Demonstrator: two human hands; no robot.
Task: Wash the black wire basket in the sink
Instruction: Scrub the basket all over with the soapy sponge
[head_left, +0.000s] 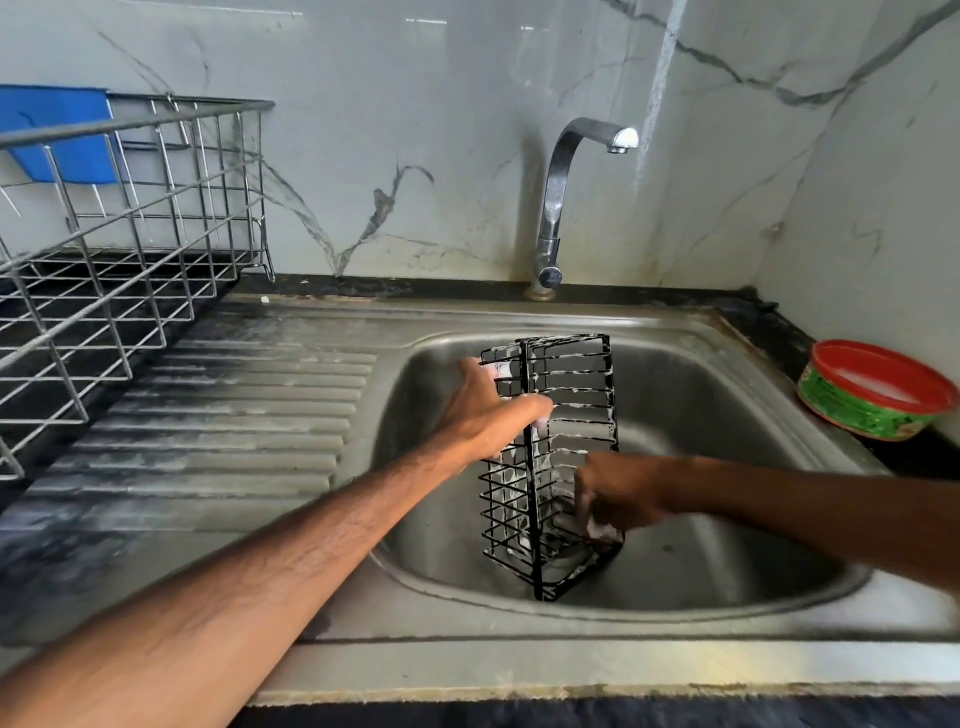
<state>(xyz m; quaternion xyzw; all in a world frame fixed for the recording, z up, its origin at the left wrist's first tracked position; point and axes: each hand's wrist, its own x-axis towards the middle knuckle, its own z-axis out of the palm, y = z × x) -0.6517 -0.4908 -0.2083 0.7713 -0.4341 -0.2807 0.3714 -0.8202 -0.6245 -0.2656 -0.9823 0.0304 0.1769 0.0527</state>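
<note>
The black wire basket (571, 395) stands on end in the steel sink (727, 519), streaked with white foam. My left hand (488, 410) grips its upper left side, fingers curled through the wires. My right hand (613, 493) is low on the basket's right side, fingers closed on a soapy scrubber (597, 527) pressed against the wires. The scrubber is mostly hidden by the hand.
A chrome tap (558, 197) stands behind the sink, no water running. A steel dish rack (119, 249) with a blue item (57, 135) sits at the left beside the ribbed drainboard (234, 426). A red-lidded green tub (872, 389) rests at the right.
</note>
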